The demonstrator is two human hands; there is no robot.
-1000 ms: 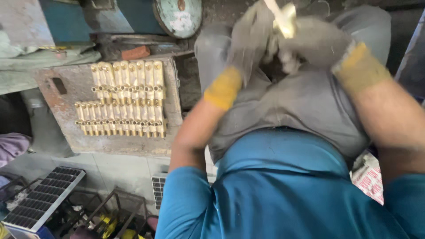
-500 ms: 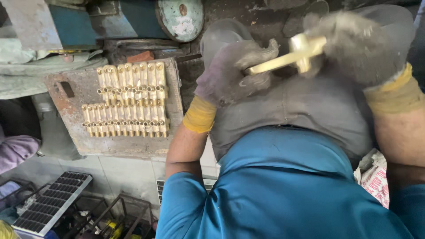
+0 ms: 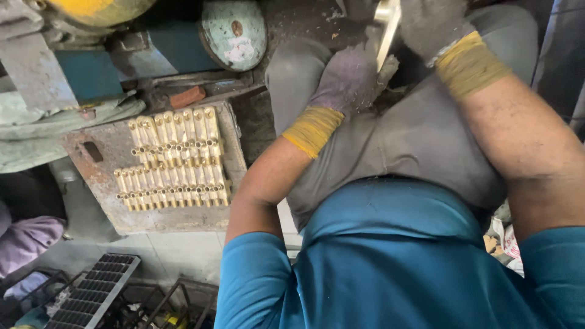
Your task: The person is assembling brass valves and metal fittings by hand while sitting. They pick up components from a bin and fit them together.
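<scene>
Right hand (image 3: 434,24) gripping pale brass piece (image 3: 387,27) near frame top, long axis running steeply up-down. Left hand (image 3: 350,79) curling loosely just below, touching lower end. Finished brass parts (image 3: 173,158) lying in rows on slab (image 3: 183,213), well left.

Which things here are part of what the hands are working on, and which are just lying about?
In hand: brass piece, held by gloved right hand and gloved left hand; rows of brass pieces on the worn board.
Lying about: red brick, round pale-green disc, black slotted trays.
</scene>
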